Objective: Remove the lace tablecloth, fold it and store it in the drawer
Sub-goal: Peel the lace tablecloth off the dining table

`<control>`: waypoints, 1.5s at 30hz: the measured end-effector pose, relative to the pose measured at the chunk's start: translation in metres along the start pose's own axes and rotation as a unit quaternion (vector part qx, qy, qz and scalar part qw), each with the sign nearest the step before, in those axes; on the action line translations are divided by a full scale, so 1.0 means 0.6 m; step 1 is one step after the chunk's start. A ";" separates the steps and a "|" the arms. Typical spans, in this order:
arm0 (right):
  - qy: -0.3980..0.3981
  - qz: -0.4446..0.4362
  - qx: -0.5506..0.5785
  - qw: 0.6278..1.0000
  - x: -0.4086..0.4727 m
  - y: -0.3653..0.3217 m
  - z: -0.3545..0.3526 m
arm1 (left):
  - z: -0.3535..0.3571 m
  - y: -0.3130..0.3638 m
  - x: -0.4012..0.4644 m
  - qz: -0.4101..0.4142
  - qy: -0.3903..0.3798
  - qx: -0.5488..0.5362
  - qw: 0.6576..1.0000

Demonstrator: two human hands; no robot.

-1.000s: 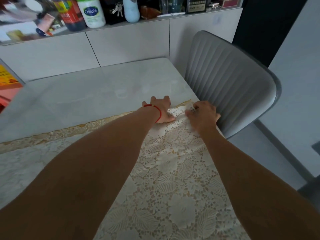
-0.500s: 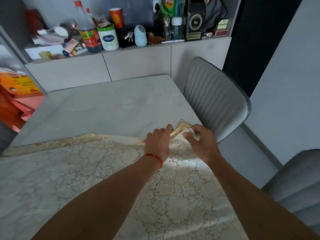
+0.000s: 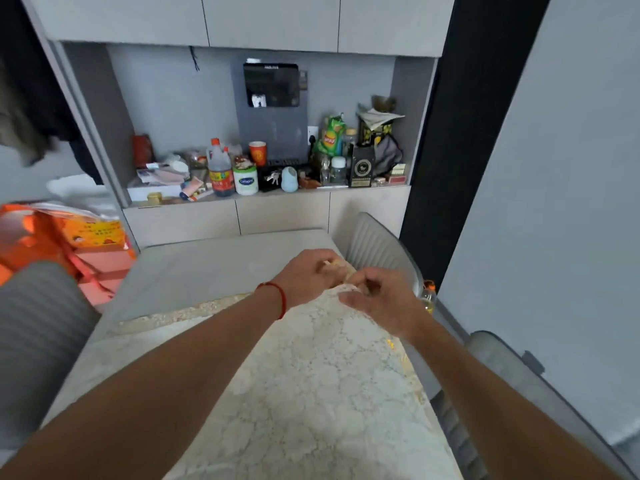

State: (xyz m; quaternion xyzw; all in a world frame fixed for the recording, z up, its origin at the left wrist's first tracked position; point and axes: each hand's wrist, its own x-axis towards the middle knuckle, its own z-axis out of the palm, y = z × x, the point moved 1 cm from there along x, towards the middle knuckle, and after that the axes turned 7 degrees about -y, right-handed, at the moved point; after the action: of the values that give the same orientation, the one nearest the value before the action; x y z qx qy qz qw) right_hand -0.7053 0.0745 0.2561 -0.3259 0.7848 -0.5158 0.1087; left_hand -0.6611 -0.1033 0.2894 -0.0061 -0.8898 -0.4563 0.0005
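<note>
The cream lace tablecloth [image 3: 311, 386] covers the near part of the grey table [image 3: 207, 268]. Its far right corner is lifted off the tabletop. My left hand [image 3: 310, 277], with a red string at the wrist, pinches that raised corner from the left. My right hand [image 3: 381, 303] holds the same corner from the right, fingers curled around the lace. Both hands sit close together above the table's right edge. The cloth's gold-trimmed far edge [image 3: 173, 315] still lies flat to the left. No drawer is visibly open.
Grey padded chairs stand at the far right [image 3: 377, 247], near right [image 3: 519, 393] and left [image 3: 38, 327]. A cluttered shelf [image 3: 270, 194] with bottles, jars and a wall appliance lies beyond the table, closed cabinet fronts [image 3: 282, 214] below it. Orange bags [image 3: 52, 237] sit at left.
Both hands have lifted the cloth's far right corner up off the table and drawn it nearer. My head has risen, so the shelf and upper cabinets now show.
</note>
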 end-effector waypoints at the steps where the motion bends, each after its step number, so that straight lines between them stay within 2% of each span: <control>1: 0.005 -0.008 0.004 1.000 -0.025 -0.034 0.004 | -0.012 0.022 -0.033 0.016 0.003 0.005 1.000; 10: 0.060 -0.040 0.037 0.997 -0.276 -0.301 0.057 | -0.086 0.142 -0.333 0.161 -0.020 0.030 0.986; 18: 0.067 -0.067 0.031 0.995 -0.384 -0.430 0.036 | -0.089 0.257 -0.480 0.184 -0.043 0.107 0.976; 24: 0.056 -0.077 0.009 0.995 -0.426 -0.464 0.006 | -0.066 0.333 -0.539 0.147 -0.027 0.083 0.985; 32: 0.022 -0.045 0.117 0.992 -0.457 -0.456 -0.040 | -0.009 0.393 -0.573 0.142 -0.001 0.023 0.990; 35: 0.030 -0.070 0.094 0.993 -0.458 -0.468 -0.050 | -0.001 0.405 -0.583 0.149 0.025 0.027 0.988; 40: 0.004 -0.110 0.085 0.990 -0.461 -0.493 -0.067 | -0.009 0.412 -0.593 0.111 0.087 -0.064 0.988; 45: 0.021 -0.124 0.040 0.991 -0.458 -0.511 -0.064 | -0.018 0.406 -0.606 0.128 0.105 -0.044 0.985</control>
State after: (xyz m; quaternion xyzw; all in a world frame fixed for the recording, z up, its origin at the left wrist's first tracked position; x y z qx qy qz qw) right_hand -0.3921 0.1959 0.4975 -0.4056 0.7189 -0.5630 0.0405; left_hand -0.2950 0.0264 0.4910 -0.0717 -0.8556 -0.4896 0.1516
